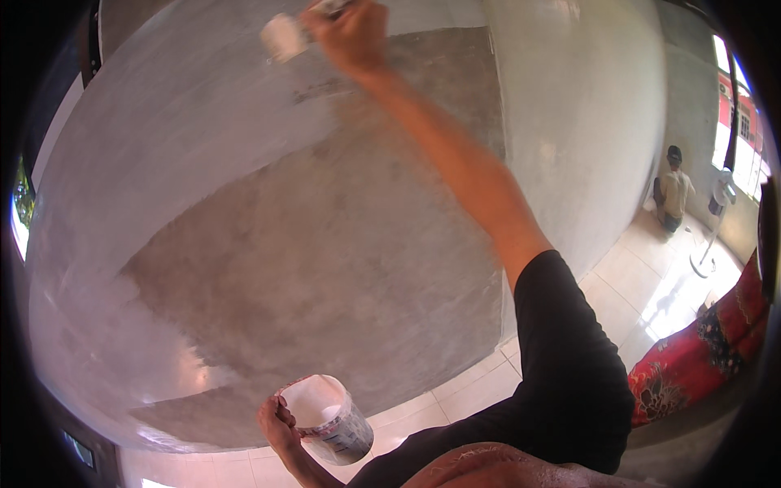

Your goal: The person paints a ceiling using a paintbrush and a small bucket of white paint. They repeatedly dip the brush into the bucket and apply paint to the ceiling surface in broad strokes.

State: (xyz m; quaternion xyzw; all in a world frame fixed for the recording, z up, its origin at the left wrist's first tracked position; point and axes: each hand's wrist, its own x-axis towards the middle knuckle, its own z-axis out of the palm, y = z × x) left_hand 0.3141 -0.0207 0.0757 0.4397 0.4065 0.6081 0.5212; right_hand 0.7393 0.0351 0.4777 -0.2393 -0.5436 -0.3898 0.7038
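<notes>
My right hand is raised high against the wall, its fingers closed round the handle of a wide paintbrush. The pale bristles point left, at the wall surface, and are a little smeared by motion. Low down, my left hand grips the rim of a small plastic bucket with white stuff, seemingly paint, inside. The bucket's outside is streaked and stained. The grey wall carries a lighter coat along its top and left; its middle is darker and bare.
A pale wall meets the grey one at a corner on the right. Another person crouches far off on the tiled floor, near a standing fan. Red patterned cloth lies close on my right.
</notes>
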